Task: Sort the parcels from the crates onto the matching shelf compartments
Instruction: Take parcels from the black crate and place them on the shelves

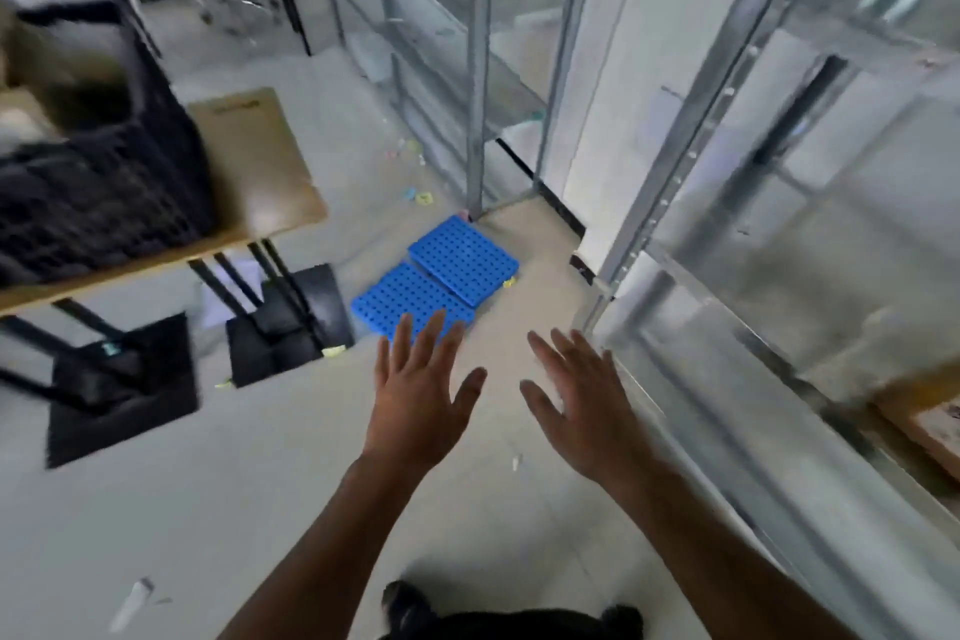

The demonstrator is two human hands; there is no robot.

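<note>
While both hang spread and empty, left grip (421, 395) and right grip (582, 405), I judge the crate (104, 192) of blurred parcels (52, 62) – up-left on the surface (260, 161) – nearer my left, with the shelving (727, 120) flanking my right.

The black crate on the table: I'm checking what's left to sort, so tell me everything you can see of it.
The black crate looks like plastic, with lattice walls and an open top. It stands upright on the wooden table, at the left of the view. Brownish shapes inside, probably parcels, are too blurred to count. Apart from the table and its contents, nothing touches it: the left hand and the right hand are open and well clear of it.
</note>
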